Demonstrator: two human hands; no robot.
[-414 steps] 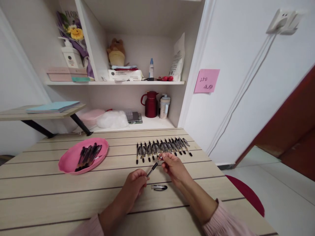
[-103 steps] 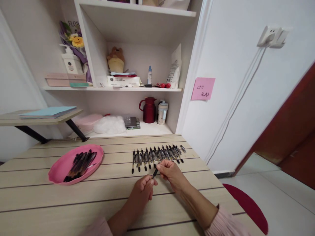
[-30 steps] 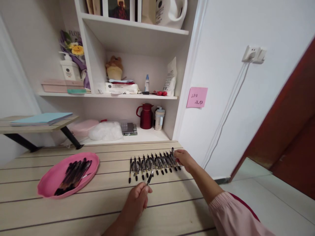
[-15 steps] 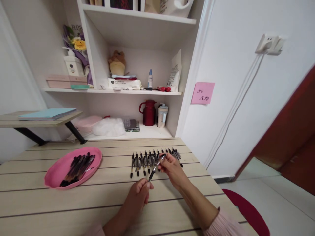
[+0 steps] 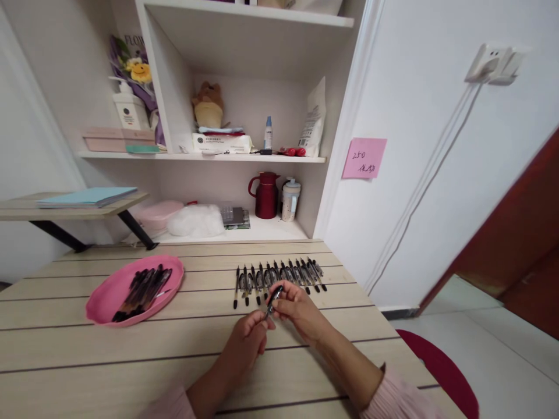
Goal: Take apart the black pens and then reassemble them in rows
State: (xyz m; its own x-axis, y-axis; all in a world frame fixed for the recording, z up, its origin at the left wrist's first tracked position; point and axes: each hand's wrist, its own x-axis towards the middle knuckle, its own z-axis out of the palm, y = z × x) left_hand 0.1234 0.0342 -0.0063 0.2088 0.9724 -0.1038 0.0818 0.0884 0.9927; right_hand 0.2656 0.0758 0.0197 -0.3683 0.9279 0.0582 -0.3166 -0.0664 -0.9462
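Both my hands meet over the wooden table point(image 5: 131, 349) just in front of a row of pens and caps point(image 5: 279, 274). My left hand point(image 5: 247, 343) pinches the lower end of a black pen point(image 5: 273, 298). My right hand point(image 5: 297, 308) is closed on the pen's upper end, where a clear cap sits. The pen slants up to the right between the two hands. A pink tray point(image 5: 105, 302) holding several dark pens point(image 5: 144, 286) lies on the table to the left.
Behind the table stands a white shelf unit with a red jug point(image 5: 265, 195), a white cup point(image 5: 290, 199), a plastic bag point(image 5: 195, 220) and bottles. A pink note point(image 5: 364, 157) is stuck on the wall. A red stool point(image 5: 441, 366) is at the lower right.
My right hand reached to the far right end of the row, came back with a clear cap, and now holds it at the top of the pen in my left hand.
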